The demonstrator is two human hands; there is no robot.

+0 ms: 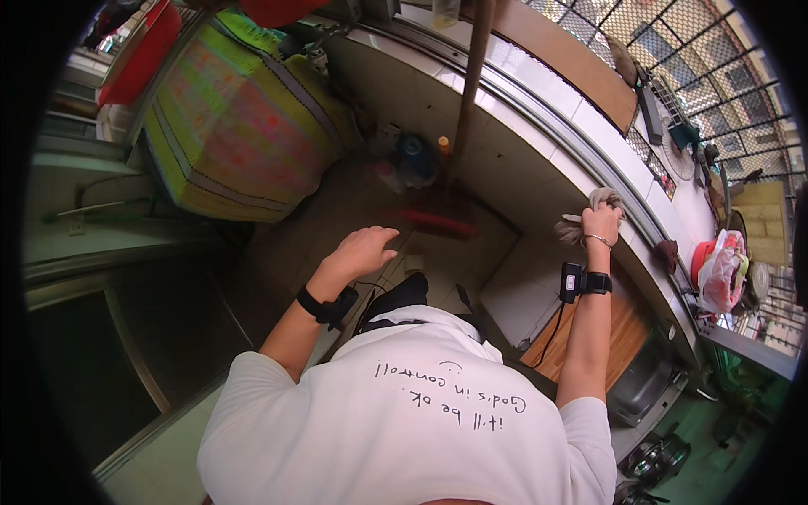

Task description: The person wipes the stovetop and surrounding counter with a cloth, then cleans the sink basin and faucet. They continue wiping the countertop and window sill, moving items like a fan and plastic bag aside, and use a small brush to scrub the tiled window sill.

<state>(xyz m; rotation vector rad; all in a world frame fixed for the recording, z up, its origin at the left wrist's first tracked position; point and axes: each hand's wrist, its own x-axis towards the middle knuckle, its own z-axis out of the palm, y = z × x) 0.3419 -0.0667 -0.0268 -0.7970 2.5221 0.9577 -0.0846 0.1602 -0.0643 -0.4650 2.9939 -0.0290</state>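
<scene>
My right hand grips a crumpled grey-beige cloth at the tiled window sill. A loose end of it hangs over the sill's inner edge. Just beyond the cloth runs the metal window track. My left hand hovers over the floor in front of me, holding nothing, with thumb and fingers apart. Both wrists wear black straps, and the right one carries a small black device with a cable.
A wooden pole leans against the sill, above a red broom head. A patterned yellow-green cover drapes a bulky object. A plastic bag and a brown board lie outside the track. A metal sink adjoins the wooden counter.
</scene>
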